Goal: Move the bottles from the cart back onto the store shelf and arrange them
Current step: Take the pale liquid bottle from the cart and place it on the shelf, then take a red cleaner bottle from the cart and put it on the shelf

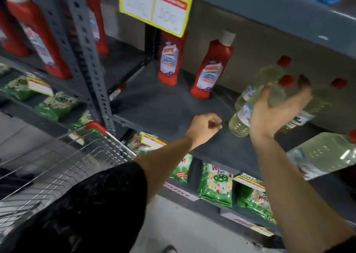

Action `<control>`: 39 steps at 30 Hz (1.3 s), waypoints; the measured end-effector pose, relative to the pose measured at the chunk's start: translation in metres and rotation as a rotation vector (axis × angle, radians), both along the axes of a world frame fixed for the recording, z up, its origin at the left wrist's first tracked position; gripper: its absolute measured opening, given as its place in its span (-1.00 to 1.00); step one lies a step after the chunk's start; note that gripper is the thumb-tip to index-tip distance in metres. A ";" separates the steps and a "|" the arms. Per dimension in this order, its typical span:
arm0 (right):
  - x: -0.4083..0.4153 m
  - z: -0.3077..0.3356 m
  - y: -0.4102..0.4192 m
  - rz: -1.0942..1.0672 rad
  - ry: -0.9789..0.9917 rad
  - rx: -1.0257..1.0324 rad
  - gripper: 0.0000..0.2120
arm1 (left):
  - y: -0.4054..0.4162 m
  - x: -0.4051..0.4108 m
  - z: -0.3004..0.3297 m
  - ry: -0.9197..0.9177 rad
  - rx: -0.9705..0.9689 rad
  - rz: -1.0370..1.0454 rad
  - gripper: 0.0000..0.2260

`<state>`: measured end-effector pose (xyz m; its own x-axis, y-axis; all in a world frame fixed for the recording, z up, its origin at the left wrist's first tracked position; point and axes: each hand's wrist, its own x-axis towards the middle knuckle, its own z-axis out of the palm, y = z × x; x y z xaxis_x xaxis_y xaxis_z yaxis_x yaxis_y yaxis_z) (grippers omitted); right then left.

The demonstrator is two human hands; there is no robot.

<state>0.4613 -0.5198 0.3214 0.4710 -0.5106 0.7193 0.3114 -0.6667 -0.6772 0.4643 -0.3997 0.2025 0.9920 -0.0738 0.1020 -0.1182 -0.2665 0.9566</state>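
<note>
A cluster of clear bottles filled with pale yellow-green liquid and topped with red caps stands at the right end of the dark grey shelf, close to its front edge and packed against one another. The right hand is raised in front of them with its fingers spread and curled loosely; it covers part of the cluster, and motion blur makes it impossible to tell whether the fingers touch a bottle — nothing is plainly clasped. The left hand is curled into a loose fist just left of the nearest clear bottle, low over the shelf's front edge, with nothing visible in it.

Further left on the same shelf stand two red bottles apart from each other: one with a white cap nearer the clear ones, and another red bottle behind and left, its top hidden by a yellow price sign hanging from the shelf above. One more large clear bottle sits at the right edge of view, nearer the camera.

The wire cart with a red corner guard stands at lower left, against the slotted upright — its basket looks bare where visible. Green detergent packets line the shelf below.
</note>
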 end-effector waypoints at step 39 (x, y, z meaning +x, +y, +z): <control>-0.379 -0.453 0.439 1.165 1.803 -0.408 -0.22 | 0.434 -0.355 -0.346 0.953 0.394 0.888 -0.18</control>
